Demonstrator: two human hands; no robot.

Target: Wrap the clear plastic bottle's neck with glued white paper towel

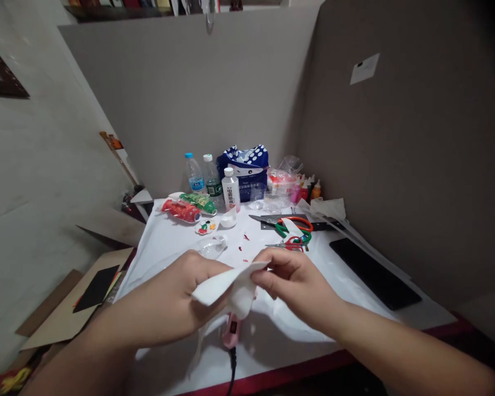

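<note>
Grips a white paper piece (pixel 226 286) in mid-air above the near bench (pixel 177 236), left hand (pixel 177 300) curled closed around its left end, right hand (pixel 297 283) pinching its right edge. Hangs just over a pink corded tool (pixel 232 330), scissors (pixel 295 231) well behind.

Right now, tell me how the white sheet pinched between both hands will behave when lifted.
Probably floppy: the white sheet curves and folds over between the left hand and the right hand. Likely very light, since a mere pinch at its edges holds it up. It looks thin, so it may crease or tear easily.
</note>
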